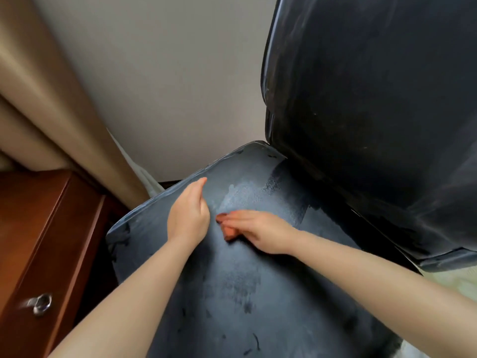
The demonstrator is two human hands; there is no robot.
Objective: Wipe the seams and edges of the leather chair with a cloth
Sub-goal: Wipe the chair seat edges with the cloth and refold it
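The dark leather chair fills the right and lower part of the head view, its dusty grey-blue seat [232,280] below its black backrest [374,112]. My right hand [258,231] lies flat on the middle of the seat, pressing a small orange cloth [228,232] that shows only under the fingers. My left hand [189,213] rests on the seat just left of it, fingers curled, thumb pointing toward the seat's left edge [160,197]. A wiped darker strip [289,200] runs along the seat near the backrest.
A reddish-brown wooden cabinet [38,241] with a metal knob [41,303] stands close to the chair's left side. A beige curtain [51,112] hangs behind it against a pale wall [167,86]. Pale floor shows at the lower right.
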